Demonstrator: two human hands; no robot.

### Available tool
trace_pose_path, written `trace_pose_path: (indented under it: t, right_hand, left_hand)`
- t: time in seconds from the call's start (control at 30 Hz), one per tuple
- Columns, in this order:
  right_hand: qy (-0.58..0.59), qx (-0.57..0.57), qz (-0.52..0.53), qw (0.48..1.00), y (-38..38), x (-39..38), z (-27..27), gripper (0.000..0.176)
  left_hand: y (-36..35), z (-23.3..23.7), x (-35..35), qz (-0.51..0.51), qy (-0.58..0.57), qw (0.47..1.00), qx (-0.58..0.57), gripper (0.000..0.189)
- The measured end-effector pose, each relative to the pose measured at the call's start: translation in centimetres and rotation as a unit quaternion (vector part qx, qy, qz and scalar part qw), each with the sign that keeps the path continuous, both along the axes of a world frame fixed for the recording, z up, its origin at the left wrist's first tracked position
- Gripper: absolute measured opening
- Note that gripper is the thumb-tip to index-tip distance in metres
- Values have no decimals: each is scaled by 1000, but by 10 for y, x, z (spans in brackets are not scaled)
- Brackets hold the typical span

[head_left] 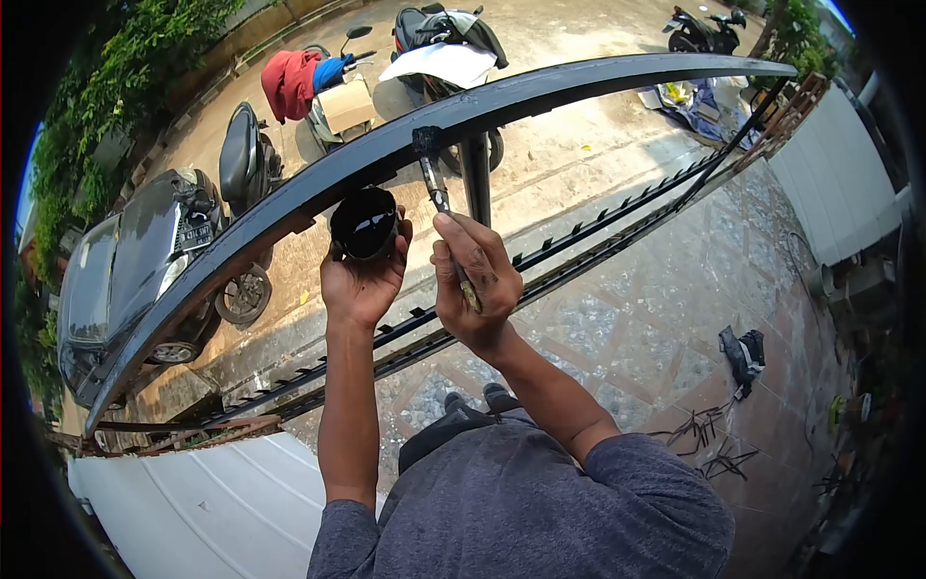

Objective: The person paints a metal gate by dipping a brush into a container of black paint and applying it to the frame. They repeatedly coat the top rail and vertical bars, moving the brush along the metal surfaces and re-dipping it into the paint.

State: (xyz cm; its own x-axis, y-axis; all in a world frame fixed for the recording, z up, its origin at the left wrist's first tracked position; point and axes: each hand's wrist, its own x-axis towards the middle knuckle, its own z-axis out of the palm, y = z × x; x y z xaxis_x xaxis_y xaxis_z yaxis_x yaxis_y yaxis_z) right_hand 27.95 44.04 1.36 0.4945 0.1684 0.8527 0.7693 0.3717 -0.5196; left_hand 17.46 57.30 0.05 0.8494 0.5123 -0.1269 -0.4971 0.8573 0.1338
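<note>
My left hand is wrapped round a small round container of black paint, tipped so its glossy surface faces me. In my right hand is a paintbrush, held by its worn, paint-spotted handle. The dark, paint-soaked bristles point up and lie against or very near the lower edge of a long dark metal beam. That beam spans the view, curved by the lens. Right of the brush, a dark metal post stands under the beam. The container is just below the beam's edge.
Below the beam runs a dark rail with short spikes. White panels stand at lower left and right. Beyond are a black car and several motorbikes. Metal scraps and a black bundle lie on the tiled floor.
</note>
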Motion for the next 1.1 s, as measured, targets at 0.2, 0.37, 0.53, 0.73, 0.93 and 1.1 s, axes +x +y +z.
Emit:
trace_pose_path:
  t: [0.2,0.37,0.53,0.73,0.93,1.1]
  right_hand:
    - [60,29,-7,998,-22,14,-2,25]
    - [79,-1,-54,995,-2,15,-11,27]
    - [11,-6,3,1000,8,-39,-7,25]
    - [81,15,-91,992,7,-42,-9,24]
    - [13,-11,-1,1000,38,-116,4,28]
    - [-36,-16,156,987,26,-136,12,30]
  left_hand:
    - [3,-3,-5,-12,-4,1000,-12,56]
    - [4,-7,-14,-14,-7,1000,-1,55]
    - [7,-13,-30,-32,-30,999,31,55]
    - [17,-18,-51,-41,-1,999,22,52]
    - [27,-28,-76,-22,-24,999,20,52]
    - [34,-26,-97,-24,69,993,92,57]
